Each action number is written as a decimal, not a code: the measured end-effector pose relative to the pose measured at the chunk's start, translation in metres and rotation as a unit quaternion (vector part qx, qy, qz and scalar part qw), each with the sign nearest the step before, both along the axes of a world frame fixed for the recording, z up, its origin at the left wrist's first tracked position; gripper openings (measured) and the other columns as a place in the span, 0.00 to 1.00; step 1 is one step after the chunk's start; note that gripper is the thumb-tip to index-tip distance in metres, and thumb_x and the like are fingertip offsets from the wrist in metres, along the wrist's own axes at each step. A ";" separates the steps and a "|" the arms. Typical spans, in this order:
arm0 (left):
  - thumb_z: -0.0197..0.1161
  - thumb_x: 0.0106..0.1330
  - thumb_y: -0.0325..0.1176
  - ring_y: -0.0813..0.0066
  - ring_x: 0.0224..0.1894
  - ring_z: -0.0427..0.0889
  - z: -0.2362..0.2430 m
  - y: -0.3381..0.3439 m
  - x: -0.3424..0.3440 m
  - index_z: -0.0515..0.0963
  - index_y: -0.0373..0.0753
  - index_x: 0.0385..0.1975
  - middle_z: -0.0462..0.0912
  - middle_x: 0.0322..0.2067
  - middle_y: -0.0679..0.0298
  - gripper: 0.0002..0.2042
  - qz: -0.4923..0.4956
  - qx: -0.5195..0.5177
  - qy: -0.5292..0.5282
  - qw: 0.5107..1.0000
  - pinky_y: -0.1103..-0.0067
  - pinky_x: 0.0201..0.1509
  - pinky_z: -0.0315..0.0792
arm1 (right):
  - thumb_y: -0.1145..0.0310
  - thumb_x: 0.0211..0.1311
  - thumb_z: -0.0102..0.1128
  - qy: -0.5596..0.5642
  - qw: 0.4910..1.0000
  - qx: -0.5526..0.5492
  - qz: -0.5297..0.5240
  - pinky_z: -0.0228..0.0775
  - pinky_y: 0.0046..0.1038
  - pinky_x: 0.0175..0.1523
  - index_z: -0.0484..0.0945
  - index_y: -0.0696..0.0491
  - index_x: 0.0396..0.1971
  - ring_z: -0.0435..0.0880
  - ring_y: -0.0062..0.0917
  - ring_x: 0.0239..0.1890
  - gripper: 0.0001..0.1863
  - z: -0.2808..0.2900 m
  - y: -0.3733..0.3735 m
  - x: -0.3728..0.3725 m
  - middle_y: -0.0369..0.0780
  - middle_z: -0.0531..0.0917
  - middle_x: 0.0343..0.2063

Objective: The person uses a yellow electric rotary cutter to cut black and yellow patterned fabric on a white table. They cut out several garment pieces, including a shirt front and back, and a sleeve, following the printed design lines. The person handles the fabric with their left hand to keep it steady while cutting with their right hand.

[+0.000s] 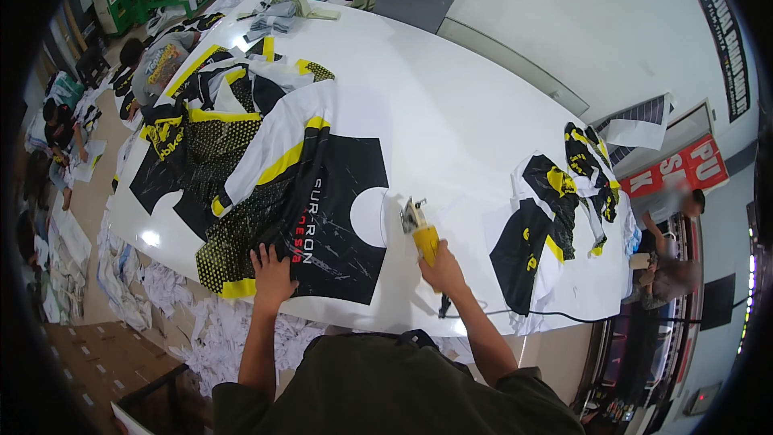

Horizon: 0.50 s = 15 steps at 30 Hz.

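Left hand [272, 275] lies open, palm flat on black-and-yellow printed fabric [322, 217] at near edge of white bench [451, 113]. Right hand [443, 270] grips yellow-handled electric cutter [419, 229], blade end just beside the fabric's round cut-out. Cut panels [555, 217] stacked well right.

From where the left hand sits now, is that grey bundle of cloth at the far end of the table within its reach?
Probably not. The left hand presses on the printed fabric at the near edge, while the grey bundle lies at the far end of the white table, the whole spread of cut pieces between them.

Head-worn fisheye, steeply down over table [451, 113]
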<state>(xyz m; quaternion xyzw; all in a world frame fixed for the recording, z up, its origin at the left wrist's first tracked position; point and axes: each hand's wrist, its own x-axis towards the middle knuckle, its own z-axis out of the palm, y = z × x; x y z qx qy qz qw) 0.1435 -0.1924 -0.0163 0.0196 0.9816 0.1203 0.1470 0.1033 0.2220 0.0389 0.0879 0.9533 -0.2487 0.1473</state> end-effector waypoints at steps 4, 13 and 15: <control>0.81 0.52 0.49 0.34 0.78 0.53 -0.023 0.056 -0.015 0.66 0.42 0.73 0.57 0.75 0.41 0.47 0.039 0.101 0.103 0.989 0.46 0.81 0.46 | 0.57 0.65 0.65 0.011 1.000 0.003 0.021 0.80 0.54 0.48 0.63 0.66 0.51 0.85 0.63 0.41 0.30 -0.002 -0.003 0.027 0.67 0.83 0.38; 0.86 0.41 0.53 0.40 0.82 0.41 -0.017 0.108 -0.014 0.58 0.53 0.79 0.42 0.81 0.50 0.61 -0.020 0.082 0.003 0.996 0.35 0.78 0.41 | 0.56 0.65 0.64 0.051 0.998 0.017 0.036 0.82 0.53 0.45 0.63 0.65 0.48 0.86 0.62 0.39 0.29 -0.006 -0.027 -0.043 0.66 0.83 0.36; 0.86 0.42 0.53 0.41 0.83 0.40 -0.019 0.106 -0.014 0.57 0.53 0.80 0.42 0.82 0.50 0.61 -0.021 0.088 0.009 0.996 0.36 0.78 0.40 | 0.56 0.65 0.64 0.053 0.998 0.019 0.038 0.82 0.52 0.45 0.63 0.66 0.49 0.87 0.61 0.39 0.29 -0.006 -0.031 -0.055 0.66 0.84 0.37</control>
